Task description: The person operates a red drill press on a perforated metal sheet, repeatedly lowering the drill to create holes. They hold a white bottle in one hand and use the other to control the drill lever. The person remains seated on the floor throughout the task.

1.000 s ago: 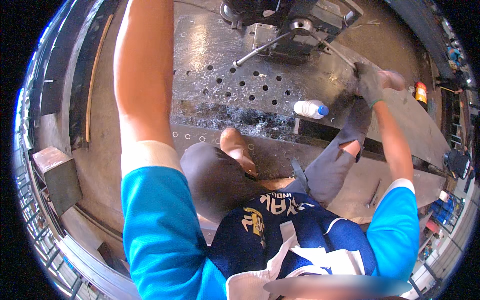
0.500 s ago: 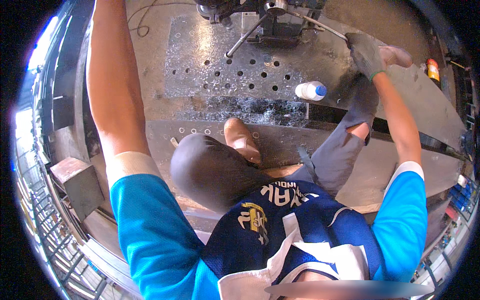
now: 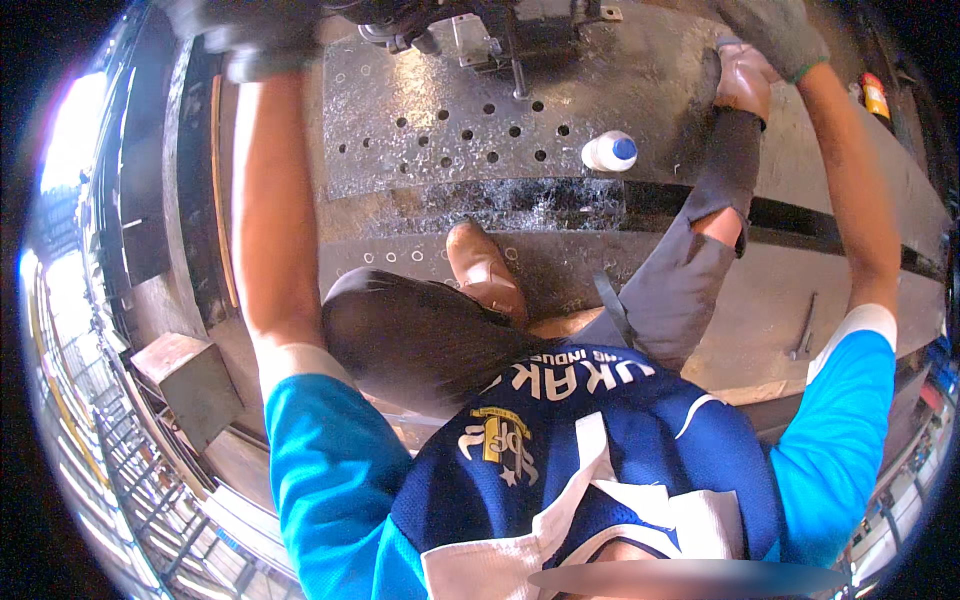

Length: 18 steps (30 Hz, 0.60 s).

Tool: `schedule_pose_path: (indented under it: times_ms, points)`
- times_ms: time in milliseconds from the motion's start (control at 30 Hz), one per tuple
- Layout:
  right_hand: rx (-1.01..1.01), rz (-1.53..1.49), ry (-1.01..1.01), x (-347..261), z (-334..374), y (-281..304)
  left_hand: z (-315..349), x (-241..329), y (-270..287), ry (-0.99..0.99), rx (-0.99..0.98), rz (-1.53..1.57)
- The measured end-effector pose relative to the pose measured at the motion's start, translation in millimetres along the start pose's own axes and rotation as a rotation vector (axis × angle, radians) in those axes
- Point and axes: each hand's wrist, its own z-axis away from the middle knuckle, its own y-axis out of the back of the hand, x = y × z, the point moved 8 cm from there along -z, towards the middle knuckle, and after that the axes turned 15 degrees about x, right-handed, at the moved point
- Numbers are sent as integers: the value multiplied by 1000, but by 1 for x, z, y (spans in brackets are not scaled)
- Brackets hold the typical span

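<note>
The dark machine (image 3: 440,25), a drill-like one with a lever (image 3: 520,75), stands on a metal plate (image 3: 360,100) at the upper edge, partly cut off. Gloved in grey, my left hand (image 3: 255,35) is smeared by motion left of the machine. My right hand (image 3: 775,35), in a similar glove, is at the top edge, right of the machine and above my boot (image 3: 745,80). The fingers of both hands are blurred or cut off, so what they hold, if anything, does not show. A white bottle with a blue cap (image 3: 610,152) lies on the plate below the machine.
Several round holes and scattered metal shavings (image 3: 540,205) mark the plate. My other boot (image 3: 485,270) rests near its lower side. An orange-and-yellow bottle (image 3: 875,97) is at the far right. A metal block (image 3: 185,365) stands at left, and a thin rod-like tool (image 3: 806,325) lies at right.
My right hand has moved up from the machine's lever, which it was touching. The lever has turned. My left hand has come into view, and the whole view has shifted slightly.
</note>
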Motion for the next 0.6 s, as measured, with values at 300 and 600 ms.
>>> schedule_pose_path:
  times_ms: [300,600]
  points:
    - [39,-71,-67,6,-12,-66,34,39,-138,123,-453,-247]
    - [-139,-310,-227,-3,156,-324,28,5,-31,203,-499,-376]
